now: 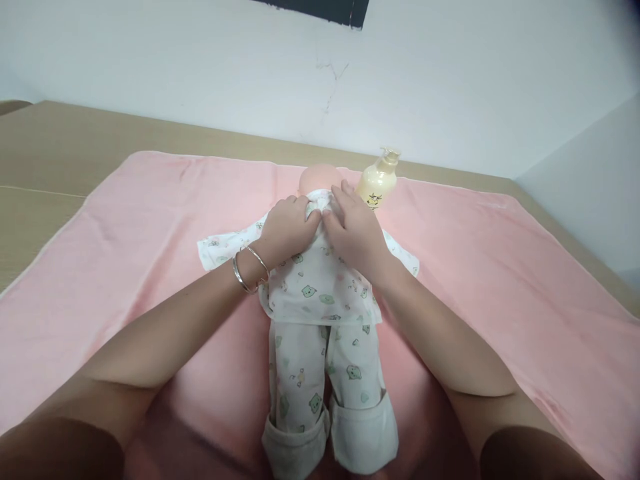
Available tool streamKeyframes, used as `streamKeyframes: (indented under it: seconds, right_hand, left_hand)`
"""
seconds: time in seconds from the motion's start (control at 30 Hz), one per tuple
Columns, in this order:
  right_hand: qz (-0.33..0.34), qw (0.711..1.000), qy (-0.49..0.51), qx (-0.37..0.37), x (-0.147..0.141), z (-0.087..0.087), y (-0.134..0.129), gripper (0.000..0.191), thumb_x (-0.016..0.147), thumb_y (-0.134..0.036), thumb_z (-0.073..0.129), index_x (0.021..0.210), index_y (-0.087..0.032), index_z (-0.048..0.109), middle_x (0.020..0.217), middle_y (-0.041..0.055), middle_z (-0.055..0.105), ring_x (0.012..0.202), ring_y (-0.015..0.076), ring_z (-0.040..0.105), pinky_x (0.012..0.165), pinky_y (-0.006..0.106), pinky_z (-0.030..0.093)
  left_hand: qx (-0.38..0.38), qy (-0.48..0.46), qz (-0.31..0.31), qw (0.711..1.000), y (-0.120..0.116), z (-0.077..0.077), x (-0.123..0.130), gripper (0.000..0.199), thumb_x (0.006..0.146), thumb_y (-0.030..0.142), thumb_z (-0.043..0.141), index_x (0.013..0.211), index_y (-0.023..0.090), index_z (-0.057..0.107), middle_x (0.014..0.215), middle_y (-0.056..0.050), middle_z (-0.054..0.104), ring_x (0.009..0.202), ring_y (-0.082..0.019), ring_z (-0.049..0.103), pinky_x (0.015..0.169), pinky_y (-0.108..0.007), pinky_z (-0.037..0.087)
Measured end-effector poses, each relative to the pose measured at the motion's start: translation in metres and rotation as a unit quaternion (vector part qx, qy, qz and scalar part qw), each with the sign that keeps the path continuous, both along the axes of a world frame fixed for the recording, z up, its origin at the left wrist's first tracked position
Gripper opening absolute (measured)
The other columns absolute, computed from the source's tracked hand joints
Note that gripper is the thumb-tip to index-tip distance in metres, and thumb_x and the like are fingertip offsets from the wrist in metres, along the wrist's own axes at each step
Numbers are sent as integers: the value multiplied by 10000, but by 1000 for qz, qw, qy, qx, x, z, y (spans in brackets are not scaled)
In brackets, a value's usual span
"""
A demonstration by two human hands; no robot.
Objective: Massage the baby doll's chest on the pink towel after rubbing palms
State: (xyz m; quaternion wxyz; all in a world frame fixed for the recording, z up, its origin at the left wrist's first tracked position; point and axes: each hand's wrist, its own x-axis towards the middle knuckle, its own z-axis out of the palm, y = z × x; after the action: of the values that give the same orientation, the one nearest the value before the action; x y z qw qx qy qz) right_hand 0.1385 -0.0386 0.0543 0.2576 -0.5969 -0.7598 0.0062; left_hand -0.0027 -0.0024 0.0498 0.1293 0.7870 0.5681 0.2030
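Head view: from far off I see a big white wall [190, 80] with thin dark marks [336, 79], and a dark piece [325, 9] at the top, cut off, so I can't tell what it is. Below is a wooden desk [55, 153], mostly covered by a wide pink cloth [475, 260] with soft folds. In the middle of the cloth lies a doll [321, 178], its bald end toward the wall. It wears pants [300, 373] with turned-up cuffs and a loose patterned shirt [325, 300]. My left hand [287, 227] and right hand [357, 230] both touch the shirt's top. I can't tell if either grip is clamped on it. A pump bottle [380, 181] stands just past my right hand. My thumbs [313, 221] are close together by the collar [319, 196]. I think this step is handling that collar, so the next move calls for light, careful fingers. Thin bangles [239, 278] circle my left wrist [255, 263].
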Motion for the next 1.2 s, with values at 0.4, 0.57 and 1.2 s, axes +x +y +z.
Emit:
streamKeyframes:
  seconds: [0.4, 0.57, 1.2]
  right_hand:
    - [-32, 997, 72, -14, -2, -7, 4, 521, 976, -239, 372, 1447, -44, 477, 1572, 203, 417, 1513, 318, 320, 1231, 527, 307]
    - [-8, 997, 64, -48, -4, -15, 5, 489, 952, -220, 367, 1378, -90, 567, 1516, 175, 504, 1475, 306, 394, 1243, 550, 272]
    - [-33, 998, 48, -16, 0, -1, 3, 557, 990, -246, 296, 1530, -140, 383, 1644, 128, 307, 1559, 296, 202, 1227, 573, 278]
  left_hand:
    - [3, -24, 11, 1000, 2, -9, 1, 375, 959, 360, 308, 1033, 156, 614, 1091, -142, 674, 1024, -279, 605, 908, -434, 480]
    - [19, -70, 19, 997, 5, -16, 0, 355, 948, 330, 330, 1047, 163, 626, 1098, -125, 692, 1052, -262, 601, 955, -422, 469]
    - [26, -85, 29, 996, 6, -21, 2, 389, 977, 370, 304, 1023, 188, 644, 1082, -113, 692, 1062, -268, 600, 952, -427, 456]
